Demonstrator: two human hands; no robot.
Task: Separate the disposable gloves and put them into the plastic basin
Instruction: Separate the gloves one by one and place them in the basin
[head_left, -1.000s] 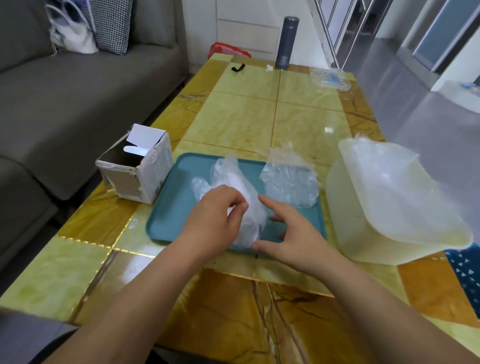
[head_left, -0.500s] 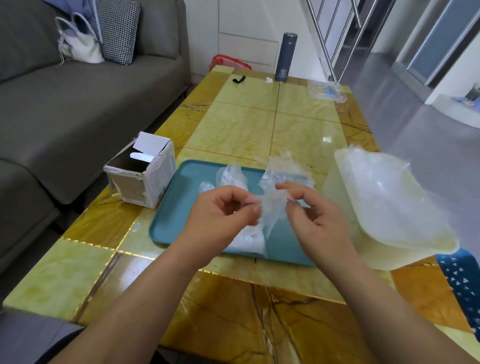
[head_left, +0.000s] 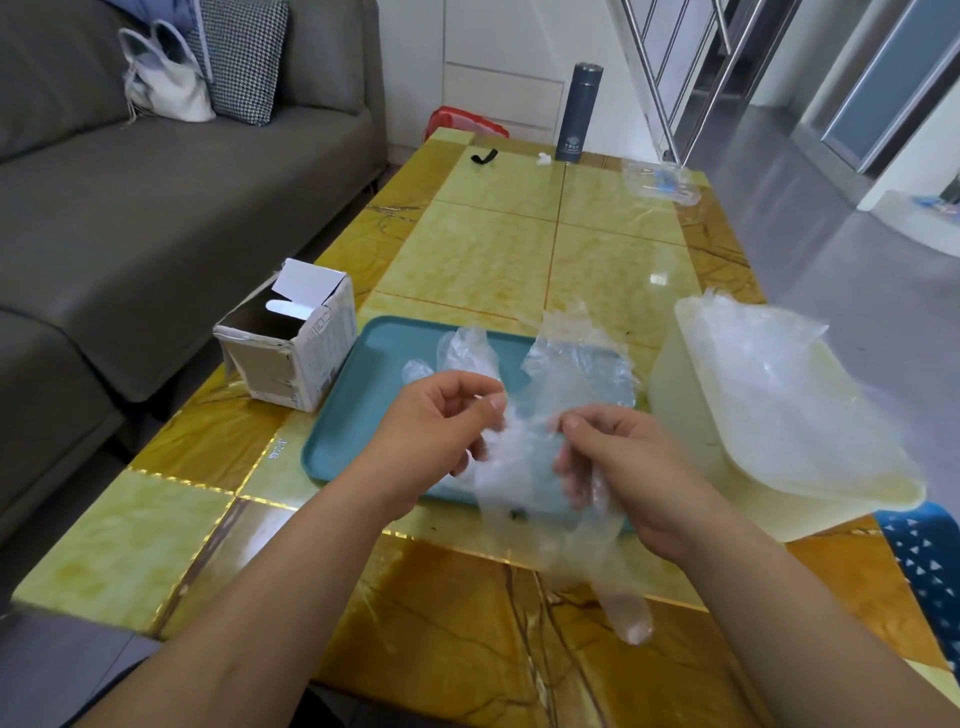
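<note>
Both hands hold a bunch of clear disposable gloves (head_left: 530, 467) in the air above the near edge of a teal tray (head_left: 358, 410). My left hand (head_left: 441, 431) pinches the bunch's left side between thumb and forefinger. My right hand (head_left: 618, 462) pinches its right side, and glove fingers hang down below it. More clear gloves (head_left: 576, 364) lie on the tray behind the hands. To the right stands the pale yellow plastic basin (head_left: 691, 415), with several clear gloves heaped inside.
An opened cardboard box (head_left: 291, 348) stands left of the tray on the yellow marble-patterned table (head_left: 498, 260). At the far end are a dark flask (head_left: 576, 111), a black clip and a clear packet (head_left: 660, 182). A grey sofa runs along the left.
Both hands lifted a bunch of gloves off the tray and have pulled it apart between them, so that it now hangs lower toward me.
</note>
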